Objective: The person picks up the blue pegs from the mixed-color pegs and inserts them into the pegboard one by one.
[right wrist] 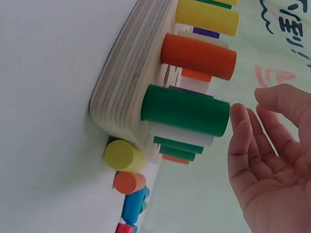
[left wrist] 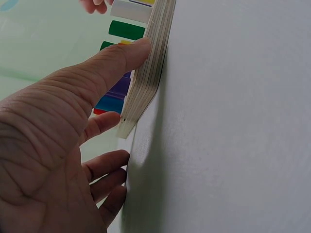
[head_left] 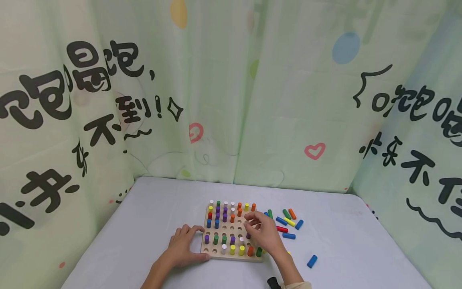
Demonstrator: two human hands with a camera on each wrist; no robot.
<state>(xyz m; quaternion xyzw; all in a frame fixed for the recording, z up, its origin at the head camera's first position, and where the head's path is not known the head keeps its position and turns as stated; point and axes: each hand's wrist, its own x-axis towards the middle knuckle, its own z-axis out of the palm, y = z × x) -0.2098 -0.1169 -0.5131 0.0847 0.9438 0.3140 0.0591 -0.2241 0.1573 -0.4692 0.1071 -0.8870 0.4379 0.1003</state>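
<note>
A wooden pegboard [head_left: 234, 257] lies on the table, holding upright pegs in white, green, purple, orange, yellow, blue and red, with several bare holes. My left hand [head_left: 182, 247] touches its left side, thumb near the front corner and index finger farther back. In the left wrist view the thumb [left wrist: 138, 51] presses the board's layered edge. Over the board's right part hovers my right hand [head_left: 265, 235], fingers loosely bent. The right wrist view shows nothing between that hand's [right wrist: 277, 160] thumb and fingers, which are apart from the green corner peg [right wrist: 184, 110].
Loose pegs lie right of the board, among them a red peg [head_left: 282, 229] and a green peg [head_left: 286, 213]. A blue peg [head_left: 312, 261] lies apart, nearer the front. A black object [head_left: 273, 283] shows by the right wrist. Printed curtains [head_left: 281, 120] surround the white table [head_left: 361, 249].
</note>
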